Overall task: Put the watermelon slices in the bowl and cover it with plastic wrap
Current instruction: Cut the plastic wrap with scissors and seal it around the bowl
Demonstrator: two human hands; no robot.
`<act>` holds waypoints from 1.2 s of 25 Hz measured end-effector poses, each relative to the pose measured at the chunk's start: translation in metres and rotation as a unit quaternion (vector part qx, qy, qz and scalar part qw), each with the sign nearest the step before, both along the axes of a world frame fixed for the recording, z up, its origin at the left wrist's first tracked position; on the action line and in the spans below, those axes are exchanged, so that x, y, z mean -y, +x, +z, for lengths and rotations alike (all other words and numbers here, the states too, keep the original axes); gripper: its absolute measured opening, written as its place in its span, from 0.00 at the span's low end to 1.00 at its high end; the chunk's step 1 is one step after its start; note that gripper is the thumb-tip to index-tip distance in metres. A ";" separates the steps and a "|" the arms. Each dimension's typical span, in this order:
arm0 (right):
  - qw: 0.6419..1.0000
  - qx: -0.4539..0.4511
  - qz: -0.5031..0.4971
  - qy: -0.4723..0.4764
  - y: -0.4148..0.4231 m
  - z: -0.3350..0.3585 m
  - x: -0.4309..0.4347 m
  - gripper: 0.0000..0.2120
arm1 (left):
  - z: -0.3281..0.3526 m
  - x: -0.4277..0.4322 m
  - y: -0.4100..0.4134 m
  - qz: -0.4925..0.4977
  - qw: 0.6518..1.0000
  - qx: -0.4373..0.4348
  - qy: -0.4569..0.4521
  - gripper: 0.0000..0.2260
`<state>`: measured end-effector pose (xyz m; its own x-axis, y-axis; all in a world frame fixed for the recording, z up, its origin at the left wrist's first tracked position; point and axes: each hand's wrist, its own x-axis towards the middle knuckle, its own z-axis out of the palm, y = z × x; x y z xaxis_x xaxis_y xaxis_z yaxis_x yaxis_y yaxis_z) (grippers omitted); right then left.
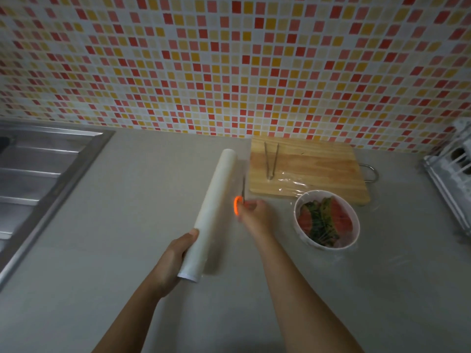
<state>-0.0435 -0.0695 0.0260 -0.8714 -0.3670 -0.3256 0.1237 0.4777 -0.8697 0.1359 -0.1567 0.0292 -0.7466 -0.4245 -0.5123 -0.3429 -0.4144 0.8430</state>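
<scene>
A white bowl [300, 225] on the grey counter holds watermelon slices [325, 220], red flesh and green rind. A clear sheet of plastic wrap [293, 184] stretches from the white roll [216, 200] across the counter, over the bowl and onto the cutting board's near edge. My left hand [175, 258] grips the roll's near end. My right hand [254, 215] holds orange-handled scissors [239, 202], blades pointing away along the film just right of the roll.
A wooden cutting board [318, 161] lies behind the bowl with metal tongs [270, 160] on it. A steel sink drainboard [38, 169] fills the left. A white dish rack [451, 174] stands at the right edge. Tiled wall behind.
</scene>
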 end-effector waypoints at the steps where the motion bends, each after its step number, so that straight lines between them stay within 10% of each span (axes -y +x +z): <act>1: 0.997 -0.049 0.034 0.056 0.020 -0.005 -0.008 0.12 | -0.004 -0.007 0.005 0.022 1.000 0.008 -0.019 0.18; 9: 0.906 -0.208 0.193 0.314 0.070 -0.018 -0.036 0.12 | -0.023 -0.035 0.024 0.119 0.961 0.107 -0.227 0.12; 30: 0.943 -0.185 0.164 0.224 0.096 -0.017 -0.057 0.14 | -0.034 -0.033 0.027 -0.092 0.884 0.147 -0.435 0.14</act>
<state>0.0526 -0.0122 0.0088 -0.8186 -0.5352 -0.2084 -0.3672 0.7666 -0.5267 0.1630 -0.1233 -0.0049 -0.7328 -0.6386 -0.2347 -0.5940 0.4323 0.6784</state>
